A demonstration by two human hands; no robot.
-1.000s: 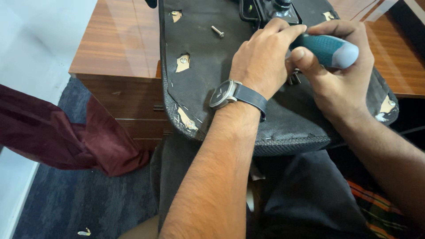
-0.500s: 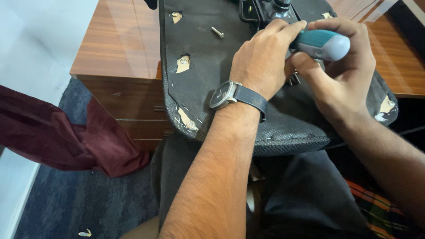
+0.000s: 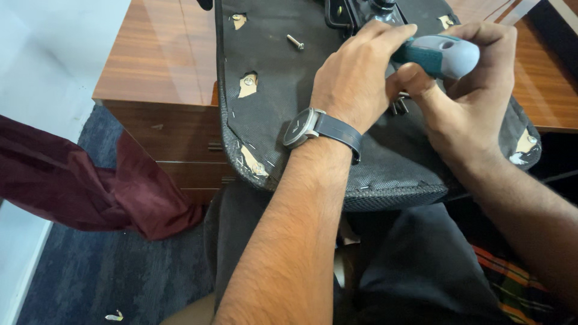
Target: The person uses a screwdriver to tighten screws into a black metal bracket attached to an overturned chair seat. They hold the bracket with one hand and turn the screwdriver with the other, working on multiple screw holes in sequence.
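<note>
Right hand point(image 3: 466, 99): I am clamping it on the teal-grey screwdriver handle point(image 3: 438, 55), now tilting flatter than a second ago.
Left hand point(image 3: 355, 84): curling closed, steadying the shaft.
Upturned chair seat point(image 3: 289, 102): lying across the worktop point(image 3: 156, 57), at twelve o'clock from my lap.
Loose bolt point(image 3: 295, 41): at ten o'clock from my left hand, unmoved.

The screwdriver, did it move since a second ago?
A little. The right hand tipped the screwdriver so its grey handle end swung up and left. The left hand stayed pressed on the black chair seat, and the loose screw stayed put.
</note>
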